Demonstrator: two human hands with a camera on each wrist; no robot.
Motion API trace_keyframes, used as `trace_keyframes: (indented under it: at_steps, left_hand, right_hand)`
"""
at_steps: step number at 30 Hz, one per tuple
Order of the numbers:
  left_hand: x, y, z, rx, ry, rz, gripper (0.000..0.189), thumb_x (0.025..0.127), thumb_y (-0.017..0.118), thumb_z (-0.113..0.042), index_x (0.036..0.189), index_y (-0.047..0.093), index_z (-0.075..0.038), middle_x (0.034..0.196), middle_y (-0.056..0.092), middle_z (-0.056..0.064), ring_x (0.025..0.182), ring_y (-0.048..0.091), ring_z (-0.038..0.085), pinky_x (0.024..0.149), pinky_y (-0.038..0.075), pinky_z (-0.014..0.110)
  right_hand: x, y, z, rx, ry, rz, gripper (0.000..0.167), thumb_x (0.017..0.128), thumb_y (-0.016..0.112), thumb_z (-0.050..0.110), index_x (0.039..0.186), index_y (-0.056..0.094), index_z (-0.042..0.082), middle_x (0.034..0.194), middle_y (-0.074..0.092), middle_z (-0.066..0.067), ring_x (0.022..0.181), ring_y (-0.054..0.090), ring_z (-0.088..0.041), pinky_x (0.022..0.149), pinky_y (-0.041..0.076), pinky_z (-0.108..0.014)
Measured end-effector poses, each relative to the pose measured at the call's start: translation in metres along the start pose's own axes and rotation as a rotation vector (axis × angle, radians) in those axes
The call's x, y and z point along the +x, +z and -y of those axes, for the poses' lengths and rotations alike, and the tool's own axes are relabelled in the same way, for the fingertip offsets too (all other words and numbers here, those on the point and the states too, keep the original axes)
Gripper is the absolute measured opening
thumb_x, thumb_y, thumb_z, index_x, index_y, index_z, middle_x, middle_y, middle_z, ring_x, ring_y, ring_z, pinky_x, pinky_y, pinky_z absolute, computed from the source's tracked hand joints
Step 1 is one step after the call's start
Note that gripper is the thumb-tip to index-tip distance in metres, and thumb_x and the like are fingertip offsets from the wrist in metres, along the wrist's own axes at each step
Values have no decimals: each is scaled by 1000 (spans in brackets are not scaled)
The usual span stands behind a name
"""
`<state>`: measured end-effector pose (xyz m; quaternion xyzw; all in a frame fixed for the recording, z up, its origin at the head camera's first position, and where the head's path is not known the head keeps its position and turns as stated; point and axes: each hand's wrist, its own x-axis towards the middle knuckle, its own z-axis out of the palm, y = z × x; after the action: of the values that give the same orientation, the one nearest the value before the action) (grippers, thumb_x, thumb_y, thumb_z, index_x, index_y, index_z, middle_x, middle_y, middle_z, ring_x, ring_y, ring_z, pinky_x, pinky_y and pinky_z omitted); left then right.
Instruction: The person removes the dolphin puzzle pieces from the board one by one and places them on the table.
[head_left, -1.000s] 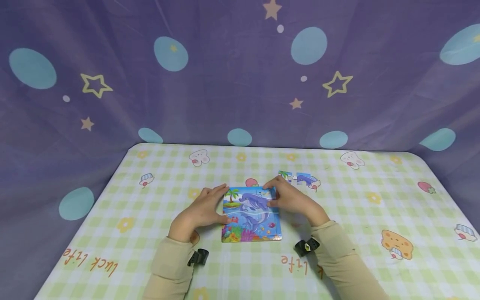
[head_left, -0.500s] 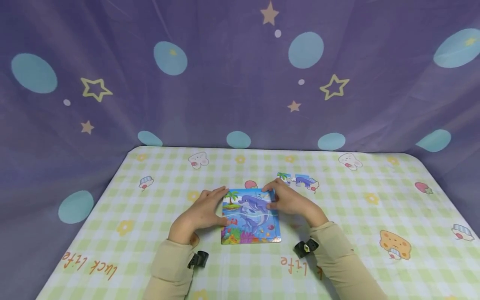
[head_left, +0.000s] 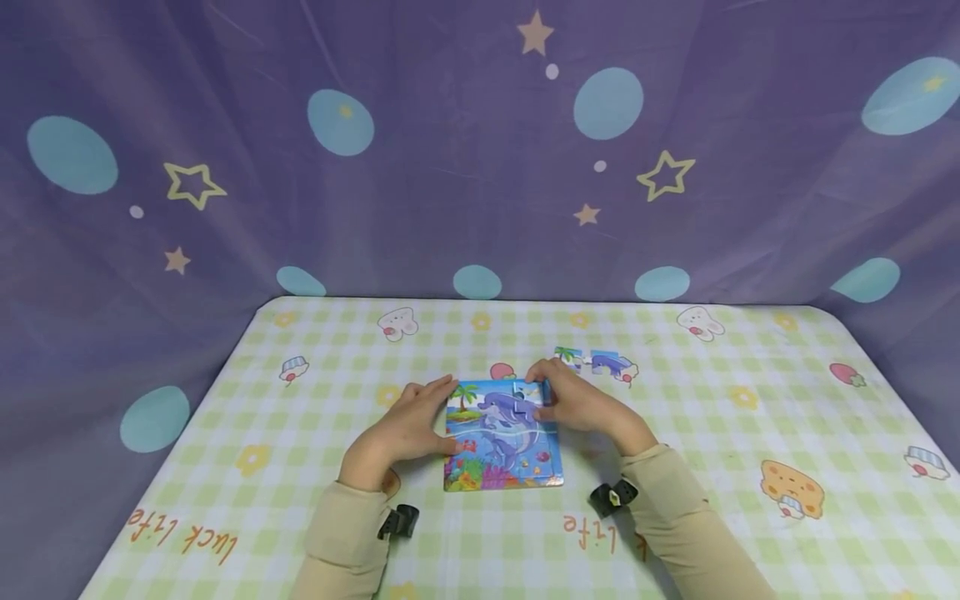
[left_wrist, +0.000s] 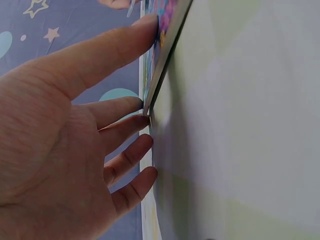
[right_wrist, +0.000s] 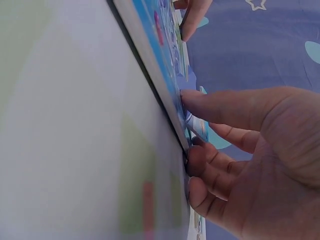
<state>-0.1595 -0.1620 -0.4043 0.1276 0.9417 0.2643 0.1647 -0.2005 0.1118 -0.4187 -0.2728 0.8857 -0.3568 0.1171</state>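
A dolphin jigsaw puzzle (head_left: 495, 433) with a palm tree and coral lies in its flat tray on the table. At its upper right corner one puzzle piece (head_left: 528, 390) sits tilted out of the picture; its raised edge (right_wrist: 200, 127) shows in the right wrist view. My right hand (head_left: 581, 400) pinches this piece between thumb and fingers. My left hand (head_left: 401, 425) rests along the left side, fingers fairly straight. In the left wrist view its thumb (left_wrist: 145, 32) touches the top face and the index fingertip meets the tray's edge.
Behind my right hand lie loose puzzle pieces: one with a palm tree (head_left: 567, 357) and one with a dolphin (head_left: 609, 363). A green checked cloth (head_left: 690, 400) with printed figures covers the table. A purple curtain (head_left: 420, 208) hangs behind the far edge.
The upper right piece, flush with the picture before, now stands tilted up with its outline showing. Both hands have kept their places; the head view has shifted slightly.
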Motion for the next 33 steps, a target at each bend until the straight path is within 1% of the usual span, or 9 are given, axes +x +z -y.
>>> trace_keyframes:
  at_steps: [4, 8, 11, 16, 20, 23, 27, 30, 33]
  left_hand:
    - [-1, 0, 0, -2, -4, 0, 94, 78, 85, -27, 155, 34, -9, 162, 27, 3, 132, 33, 27, 108, 36, 49]
    - [-2, 0, 1, 1, 5, -1, 93, 79, 84, -26, 155, 34, -9, 162, 27, 3, 132, 33, 28, 108, 36, 49]
    - [-3, 0, 2, 7, 11, 0, 93, 78, 84, -26, 155, 35, -8, 161, 28, 3, 132, 33, 27, 108, 36, 49]
    - [-1, 0, 1, 8, 16, 0, 93, 78, 84, -27, 154, 35, -8, 161, 29, 3, 134, 33, 28, 110, 34, 49]
    - [0, 0, 1, 12, 17, -2, 93, 78, 85, -27, 154, 35, -9, 161, 29, 3, 133, 33, 27, 109, 35, 48]
    - [1, 1, 1, 17, 14, -2, 92, 78, 85, -26, 154, 36, -9, 161, 29, 3, 132, 33, 27, 109, 36, 48]
    - [0, 1, 1, 13, 12, -3, 92, 78, 85, -26, 154, 36, -9, 160, 30, 3, 132, 34, 28, 107, 37, 48]
    - [0, 1, 1, 11, 8, -6, 91, 78, 85, -26, 154, 37, -9, 160, 30, 3, 132, 34, 27, 107, 37, 48]
    - [1, 1, 0, 13, 7, -9, 91, 78, 85, -26, 154, 37, -10, 160, 30, 2, 132, 34, 27, 107, 37, 47]
  right_hand:
    - [0, 0, 2, 4, 3, 5, 40, 83, 76, -1, 116, 53, 2, 111, 52, -14, 91, 48, -24, 87, 42, -42]
    - [2, 1, 2, 9, 1, 7, 42, 82, 77, -1, 115, 53, 2, 112, 56, -14, 89, 48, -23, 84, 43, -40]
    - [2, 1, 1, 2, 0, 12, 42, 82, 77, -1, 116, 52, 4, 110, 58, -13, 83, 49, -21, 80, 44, -38]
    - [1, -3, 0, 20, 8, 18, 37, 86, 72, 0, 117, 53, 7, 107, 59, -10, 79, 51, -18, 75, 45, -35]
    - [0, -5, 0, 62, 3, 6, 26, 93, 66, 3, 116, 55, 7, 98, 60, -6, 77, 52, -17, 72, 45, -34]
    - [0, -6, 1, 78, -6, -13, 20, 95, 62, 3, 115, 57, 7, 93, 61, -3, 78, 52, -17, 71, 45, -34]
    - [1, -8, 2, 106, -19, -40, 20, 94, 61, 1, 113, 59, 6, 96, 62, -3, 84, 55, -17, 75, 47, -34]
    - [0, -11, 2, 115, -23, -48, 21, 95, 60, 1, 116, 60, 5, 98, 63, -4, 87, 58, -18, 76, 49, -36]
    - [-1, -16, 1, 97, -16, -61, 22, 96, 59, 3, 118, 61, 4, 98, 64, -3, 86, 58, -18, 75, 49, -35]
